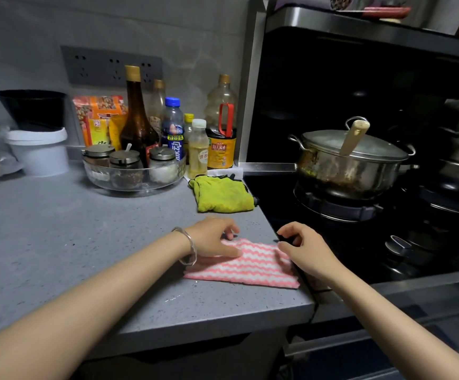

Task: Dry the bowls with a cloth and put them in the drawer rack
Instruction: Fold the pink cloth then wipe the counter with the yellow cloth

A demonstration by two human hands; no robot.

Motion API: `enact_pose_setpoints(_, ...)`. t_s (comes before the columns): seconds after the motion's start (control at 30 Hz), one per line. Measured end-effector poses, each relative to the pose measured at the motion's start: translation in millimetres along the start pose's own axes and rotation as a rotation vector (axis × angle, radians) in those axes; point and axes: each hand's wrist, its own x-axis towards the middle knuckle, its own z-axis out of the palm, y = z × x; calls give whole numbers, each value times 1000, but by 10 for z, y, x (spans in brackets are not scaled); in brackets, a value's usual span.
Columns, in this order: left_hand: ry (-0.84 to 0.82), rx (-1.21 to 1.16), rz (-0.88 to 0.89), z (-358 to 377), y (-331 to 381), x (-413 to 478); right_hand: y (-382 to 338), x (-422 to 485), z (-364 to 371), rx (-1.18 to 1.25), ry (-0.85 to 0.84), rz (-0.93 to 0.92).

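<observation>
The left hand [213, 237] lay palm down on the pink-and-white striped cloth [246, 266], fingers spread loosely and pressing its left end flat, a bracelet [188, 246] on the wrist. The right hand [303, 249] pinched the cloth's far right corner between thumb and fingers, though the exact grip was hard to make out. The cloth lay folded flat on the grey table [58, 229], at its right edge beside the black stove [291, 212]. At 12 o'clock from the cloth sat a crumpled yellow-green rag [222, 194]. At 11 o'clock stood a glass tray [132, 179] of spice jars with sauce bottles behind. At 2 o'clock a lidded steel pot [351, 163] rested on the burner. No bowls were in view.
</observation>
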Motion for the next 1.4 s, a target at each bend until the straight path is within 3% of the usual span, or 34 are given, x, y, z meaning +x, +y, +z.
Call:
enact_pose_setpoints(0.17, -213, -6, -10, -115, 124, 98, 12, -61, -63, 59, 36, -4)
enact_pose_setpoints(0.23, -223, -87, 28, -157, 138, 61, 12, -116, -104, 89, 51, -3)
enact_pose_setpoints(0.37, -59, -476, 63, -230, 183, -29, -67, -281, -205, 238, 68, 79)
enact_pose_setpoints(0.47, 117, -733, 24, -322, 274, -108, -326, -423, -245, 492, -124, 207)
enact_pose_setpoints(0.53, 193, -824, -5, -384, 340, -173, -526, -483, -241, 617, -210, 208)
enact_pose_setpoints(0.63, 237, -926, -25, -455, 406, -253, -704, -449, -191, 712, -159, 166)
enact_pose_setpoints(0.73, 346, -884, -59, -532, 427, -335, -830, -371, -201, 854, -67, 136)
enact_pose_setpoints(0.83, 439, -845, -87, -640, 365, -448, -934, -315, -295, 829, -25, 78)
enact_pose_setpoints(1.03, 273, -771, -12, -836, 349, -714, -1071, -251, -433, 764, -83, 9)
enact_pose_setpoints(1.2, 257, -747, -2, -886, 286, -752, -1064, -221, -542, 734, -204, -10)
enact_pose_setpoints(1.4, 253, -514, 75, -816, 249, -710, -1030, -241, -531, 502, -110, -117)
